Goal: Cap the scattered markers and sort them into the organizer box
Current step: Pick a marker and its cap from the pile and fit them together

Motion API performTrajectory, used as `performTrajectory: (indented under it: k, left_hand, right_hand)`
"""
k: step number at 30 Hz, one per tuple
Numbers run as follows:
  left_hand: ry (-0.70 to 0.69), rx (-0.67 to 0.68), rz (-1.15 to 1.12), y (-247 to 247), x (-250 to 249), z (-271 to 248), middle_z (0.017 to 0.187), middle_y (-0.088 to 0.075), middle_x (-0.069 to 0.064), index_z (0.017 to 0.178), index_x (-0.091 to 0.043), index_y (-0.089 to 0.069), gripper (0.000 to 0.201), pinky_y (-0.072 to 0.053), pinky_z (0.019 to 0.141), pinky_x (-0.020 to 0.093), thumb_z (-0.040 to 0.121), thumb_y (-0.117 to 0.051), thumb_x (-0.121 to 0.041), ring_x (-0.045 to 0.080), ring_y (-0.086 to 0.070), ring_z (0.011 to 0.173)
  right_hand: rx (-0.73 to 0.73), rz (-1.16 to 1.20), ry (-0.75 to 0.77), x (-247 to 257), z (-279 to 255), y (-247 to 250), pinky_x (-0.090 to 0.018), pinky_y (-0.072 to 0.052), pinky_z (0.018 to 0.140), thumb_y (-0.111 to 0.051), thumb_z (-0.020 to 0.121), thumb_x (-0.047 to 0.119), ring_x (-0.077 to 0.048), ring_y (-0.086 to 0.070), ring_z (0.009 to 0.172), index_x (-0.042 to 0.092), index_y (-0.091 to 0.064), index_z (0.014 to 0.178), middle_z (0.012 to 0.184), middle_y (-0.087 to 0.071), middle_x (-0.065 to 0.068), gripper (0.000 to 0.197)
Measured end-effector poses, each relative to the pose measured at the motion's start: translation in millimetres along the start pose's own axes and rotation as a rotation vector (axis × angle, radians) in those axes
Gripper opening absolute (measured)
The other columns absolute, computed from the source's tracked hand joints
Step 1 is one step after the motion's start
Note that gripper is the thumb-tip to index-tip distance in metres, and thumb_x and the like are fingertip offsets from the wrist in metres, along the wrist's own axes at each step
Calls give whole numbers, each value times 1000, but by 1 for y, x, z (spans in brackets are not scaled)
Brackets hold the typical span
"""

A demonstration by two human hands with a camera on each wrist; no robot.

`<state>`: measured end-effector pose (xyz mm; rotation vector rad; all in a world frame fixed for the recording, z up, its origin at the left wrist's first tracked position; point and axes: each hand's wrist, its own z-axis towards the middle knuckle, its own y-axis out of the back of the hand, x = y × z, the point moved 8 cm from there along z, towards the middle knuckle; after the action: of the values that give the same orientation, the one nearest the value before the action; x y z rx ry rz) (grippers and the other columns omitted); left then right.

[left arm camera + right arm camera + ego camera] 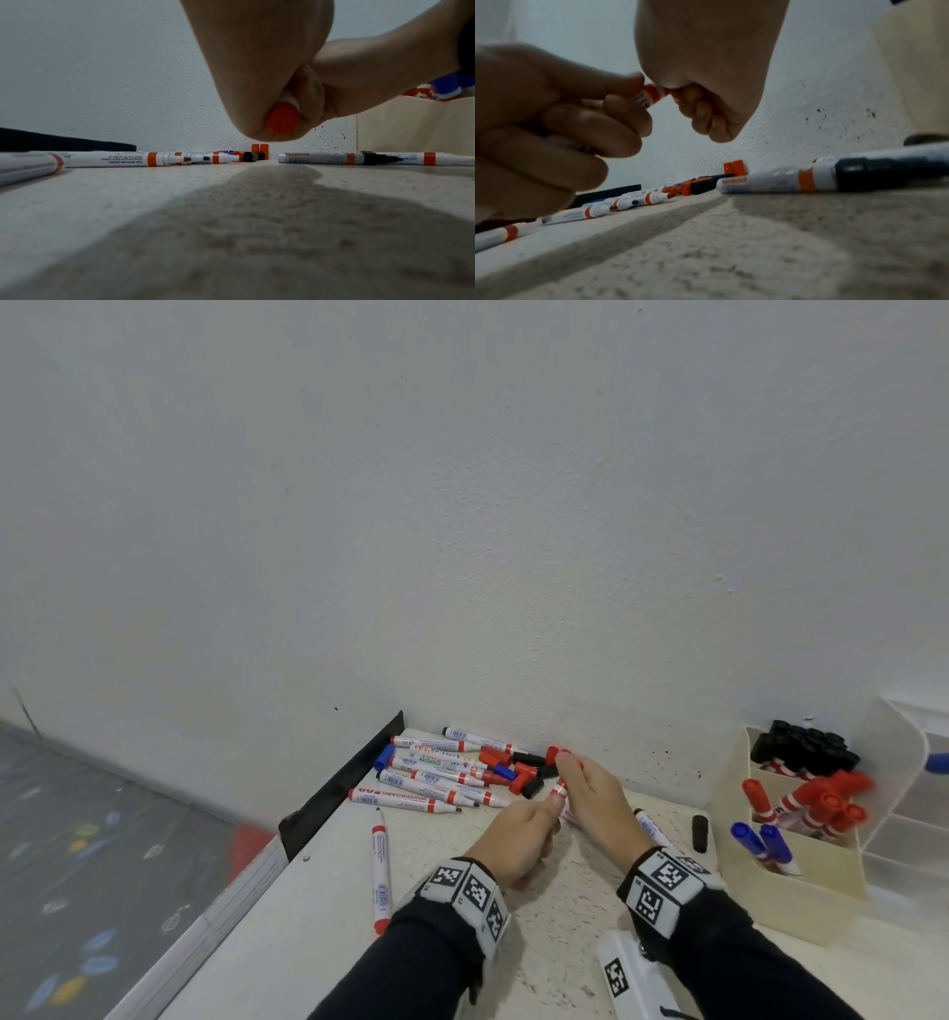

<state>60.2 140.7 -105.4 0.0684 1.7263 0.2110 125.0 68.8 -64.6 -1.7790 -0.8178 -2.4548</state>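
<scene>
- Nearest on the pale speckled bench (318,906), a lone white marker with red bands (380,868) lay uncapped, its long axis running near to far, tip toward the wall.
- The left hand (513,834) had its fingers (618,113) curled tight round the white barrel of a red whiteboard marker (558,792), presumably to steady it against a push from the cap end.
- That marker was held off the bench between the two hands, long axis slanting up and away, red butt end (282,118) toward the person, writing end toward the far right.
- The right hand (595,793) had its fingers closed on a red plastic cap (557,754) at the marker's far end; whether the cap was fully seated cannot be told.
- Right of the hands lay another uncapped white marker (782,180) and a loose black cap (699,832).
- Further right stood the cream organizer box (801,870), capped markers upright and sorted by colour: blue near, red behind, black farthest.
- Far left against the wall lay the pile of uncapped markers and loose caps (452,770), mostly lying left to right, so much capping seemed to remain.
</scene>
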Motion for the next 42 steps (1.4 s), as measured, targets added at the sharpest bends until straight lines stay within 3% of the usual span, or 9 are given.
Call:
performTrajectory:
  k: [4,7,9,13,17,27,33,38,42]
  left_hand:
    - [53,-40,5,1,-1,-6,57,-44,-7,70,-19,-50,46,-32,45,21,97,-31,-51,6,-37,42]
    - [27,-156,142,19,-6,-11,93,-64,1,107,-14,-61,47,-45,77,27,99,-27,-45,14,-59,82]
    - [42,-349,269,48,-7,-15,119,-58,5,126,-15,-48,36,-43,98,37,98,-38,-35,21,-56,107]
    - [414,-589,749,102,6,-45,143,-33,12,140,-15,-27,57,-35,104,42,91,-52,-29,27,-34,130]
    - [649,-625,852,123,31,-71,139,-33,14,143,-10,-17,67,-40,100,36,91,-52,-34,24,-41,123]
    - [551,-546,717,104,44,-60,137,-39,18,141,-3,-19,59,-40,99,31,94,-50,-20,25,-47,122]
    - [424,-443,627,80,29,-41,129,-48,14,128,-3,-40,41,-43,90,27,93,-51,-22,24,-53,113]
    - [277,-316,470,59,17,-23,95,-58,5,97,-12,-57,11,-50,83,27,87,-57,-18,18,-56,88]
    - [287,-238,372,57,19,-18,114,-61,11,124,-12,-55,38,-53,86,30,86,-56,-9,23,-62,98]
  right_hand:
    - [74,-161,55,5,0,1,-16,-30,48,-40,97,34,-10,-37,54,6,-53,76,59,-43,4,38]
    - [65,-215,80,13,-2,2,-21,-31,50,-44,95,37,-11,-37,53,5,-54,73,59,-46,1,39]
    - [-3,-189,89,22,-4,9,-22,-32,50,-47,94,35,-11,-37,52,9,-53,72,58,-47,3,34]
    - [-153,-133,91,36,-11,39,-24,-44,52,-45,96,29,-13,-48,56,14,-51,84,73,-58,-3,20]
    - [-340,-135,44,39,-17,93,-38,-50,63,-38,98,25,-31,-60,72,13,-44,95,85,-59,-10,14]
    - [-785,-313,-111,47,-57,233,-41,-41,88,-35,99,15,-40,-53,106,-5,-42,115,112,-54,-28,27]
    - [-623,-482,-194,30,-51,230,-37,-35,94,-43,95,7,-36,-46,110,-7,-49,112,119,-50,-24,23]
    - [-603,-563,-114,22,-45,223,-35,-44,76,-50,92,8,-30,-54,83,1,-52,102,91,-54,-16,12]
    - [-389,-790,-269,5,-31,215,-46,-45,81,-45,93,17,-39,-57,91,6,-56,98,93,-62,-20,17]
